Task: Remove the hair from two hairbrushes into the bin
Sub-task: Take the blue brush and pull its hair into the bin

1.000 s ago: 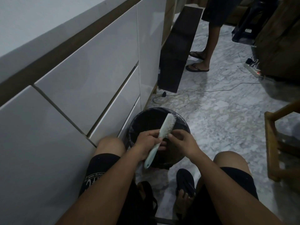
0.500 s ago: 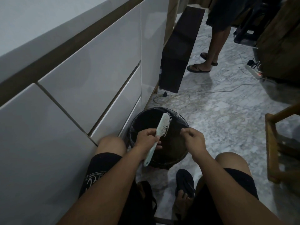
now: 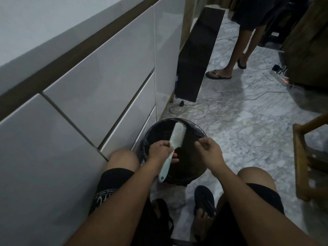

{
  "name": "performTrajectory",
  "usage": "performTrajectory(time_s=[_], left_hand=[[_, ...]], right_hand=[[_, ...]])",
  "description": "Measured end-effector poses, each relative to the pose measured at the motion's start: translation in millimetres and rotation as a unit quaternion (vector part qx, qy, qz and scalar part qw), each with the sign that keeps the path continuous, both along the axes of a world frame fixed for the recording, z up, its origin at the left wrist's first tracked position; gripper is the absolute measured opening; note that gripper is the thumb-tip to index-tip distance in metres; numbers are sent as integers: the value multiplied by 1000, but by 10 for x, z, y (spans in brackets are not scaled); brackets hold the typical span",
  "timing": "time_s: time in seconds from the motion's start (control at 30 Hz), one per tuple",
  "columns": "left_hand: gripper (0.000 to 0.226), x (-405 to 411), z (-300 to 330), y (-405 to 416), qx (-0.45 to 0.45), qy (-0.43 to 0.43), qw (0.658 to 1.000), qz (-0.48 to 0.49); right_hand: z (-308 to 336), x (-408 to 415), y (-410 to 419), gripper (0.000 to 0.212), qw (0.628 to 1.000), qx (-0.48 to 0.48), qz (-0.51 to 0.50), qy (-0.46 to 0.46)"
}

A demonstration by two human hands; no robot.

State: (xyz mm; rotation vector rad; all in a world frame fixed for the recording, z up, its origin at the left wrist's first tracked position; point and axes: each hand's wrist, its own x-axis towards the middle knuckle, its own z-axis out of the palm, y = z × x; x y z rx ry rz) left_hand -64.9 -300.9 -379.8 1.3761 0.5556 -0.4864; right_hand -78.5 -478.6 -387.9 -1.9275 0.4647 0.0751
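Knees frame a black bin (image 3: 198,132) on the marble floor. Over it, the left hand (image 3: 160,151) grips a pale hairbrush (image 3: 174,139) at its neck, bristles rightward; just beside, the right hand (image 3: 210,151) has fingers (image 3: 199,143) pinched narrow, whether on hair I cannot tell.

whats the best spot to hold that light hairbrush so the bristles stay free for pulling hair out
Grip the hairbrush at the narrow neck where head meets handle, coming from its smooth back side, as the left hand does. The bristles face right toward the right hand, and the head hangs over the bin, so pulled hair would likely drop in.
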Motion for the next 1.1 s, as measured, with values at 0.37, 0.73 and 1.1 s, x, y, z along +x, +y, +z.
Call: performTrajectory(time_s=[0.37, 0.73, 1.1], left_hand=[[24, -83, 79, -18, 15, -51, 989, -139], [20, -44, -95, 41, 124, -64, 985, -104], [15, -69, -89, 14, 97, -71, 986, -114]], right_hand=[[97, 7, -10, 38, 959, 220, 106, 145], [170, 78, -104, 40, 962, 239, -109, 70], [-3, 56, -60, 18, 988, 126, -75, 52]])
